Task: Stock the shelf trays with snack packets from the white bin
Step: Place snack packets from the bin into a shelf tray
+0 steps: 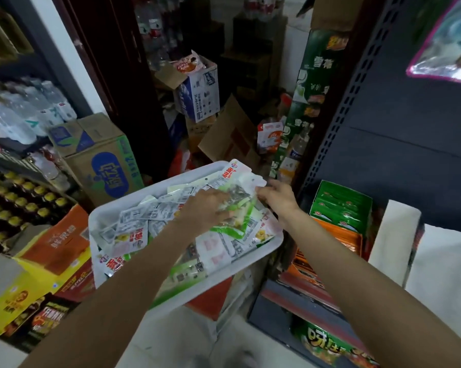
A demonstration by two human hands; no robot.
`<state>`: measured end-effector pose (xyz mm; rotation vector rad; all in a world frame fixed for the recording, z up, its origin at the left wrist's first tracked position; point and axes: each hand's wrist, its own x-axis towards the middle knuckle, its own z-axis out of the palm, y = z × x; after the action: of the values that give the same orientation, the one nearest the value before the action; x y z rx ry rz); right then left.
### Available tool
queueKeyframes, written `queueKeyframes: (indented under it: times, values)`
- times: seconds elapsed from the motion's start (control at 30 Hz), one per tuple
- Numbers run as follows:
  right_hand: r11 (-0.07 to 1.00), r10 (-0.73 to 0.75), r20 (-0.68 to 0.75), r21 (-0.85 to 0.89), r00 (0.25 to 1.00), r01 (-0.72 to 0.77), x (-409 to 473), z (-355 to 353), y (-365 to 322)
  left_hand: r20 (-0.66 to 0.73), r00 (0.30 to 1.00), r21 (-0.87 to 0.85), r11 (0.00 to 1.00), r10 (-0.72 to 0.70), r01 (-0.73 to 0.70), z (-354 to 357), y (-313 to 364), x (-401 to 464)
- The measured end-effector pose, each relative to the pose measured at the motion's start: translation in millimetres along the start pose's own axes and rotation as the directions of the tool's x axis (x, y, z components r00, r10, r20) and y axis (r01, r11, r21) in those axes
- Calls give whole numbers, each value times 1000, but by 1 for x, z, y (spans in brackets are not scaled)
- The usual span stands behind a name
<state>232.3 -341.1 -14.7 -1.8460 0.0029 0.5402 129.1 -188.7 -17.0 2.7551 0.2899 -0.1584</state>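
Note:
The white bin (101, 216) sits tilted in front of me, heaped with white and green snack packets (133, 227). My left hand (206, 208) reaches into the pile and grips a stack of green-and-white packets (237, 205) near the bin's far right corner. My right hand (276, 197) pinches the right edge of the same stack. To the right stands the dark shelf, with a green display tray (343, 205) and an orange tray (338, 240) of packets on it.
Cardboard boxes (101, 158) and bottled drinks (19, 112) crowd the left side. More boxes fill the doorway behind the bin. White paper or cloth (436, 261) lies on the shelf at right. Yellow and red cartons (38, 274) sit at lower left.

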Motion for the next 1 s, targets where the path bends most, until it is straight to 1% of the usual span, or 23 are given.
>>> queueKeyframes:
  times: [0.07, 0.13, 0.2, 0.27, 0.37, 0.4, 0.47, 0.5, 0.57, 0.63, 0.73, 0.8, 0.83, 0.87, 0.93, 1.0]
  values:
    - [999, -4, -47, -47, 999, 2, 2, 6, -3, -33, 999, -24, 999, 32, -32, -2, -1, 2]
    - [991, -1, -79, -136, 997, -10, 3, 12, -5, -21, 999, 3, 999, 38, -38, -6, -3, 4]
    - [982, 23, -92, -187, 995, -40, 5, 17, -7, -25, 999, 32, 999, 25, -24, -11, -6, 4]
    - [976, 29, -81, -214, 996, -46, 7, 22, -9, -71, 997, 55, 998, 1, 3, -17, -8, 1]
    - [971, 97, -66, -213, 993, -109, 16, 29, -1, -181, 982, 39, 998, -47, 55, -24, -16, -3]
    - [960, 88, -90, -258, 992, -109, 13, 31, 0, -220, 974, 38, 997, -57, 67, -26, -19, -3]
    - [934, 23, -198, -346, 980, -92, 9, 34, 3, -291, 954, 50, 994, -77, 96, -35, -26, 0]
    - [929, -7, -248, -360, 969, -85, 7, 35, 5, -311, 947, 53, 993, -80, 101, -40, -29, 1]
    - [931, -57, -320, -359, 946, -65, 1, 38, 6, -331, 941, 30, 996, -71, 86, -49, -36, 1]
    - [929, -75, -342, -366, 937, -60, -1, 41, 5, -346, 936, -47, 998, -63, 49, -55, -43, -1]
    - [931, -46, -288, -359, 957, -63, -7, 44, 3, -346, 936, -178, 984, -67, 5, -56, -53, -4]
    - [936, -1, -232, -343, 973, -81, -8, 46, 0, -345, 936, -228, 974, -69, -13, -56, -58, -5]
    - [934, 20, -228, -343, 974, -99, -7, 46, -2, -346, 936, -247, 969, -69, -20, -56, -60, -5]
    - [936, 38, -243, -331, 969, -119, -6, 45, -4, -347, 935, -263, 964, -68, -28, -56, -61, -5]
    - [955, 79, -313, -250, 946, -163, -3, 42, -8, -344, 937, -298, 953, -63, -46, -57, -62, -6]
    - [965, 73, -382, -205, 921, -161, -4, 39, -9, -343, 937, -326, 944, -67, -51, -57, -62, -7]
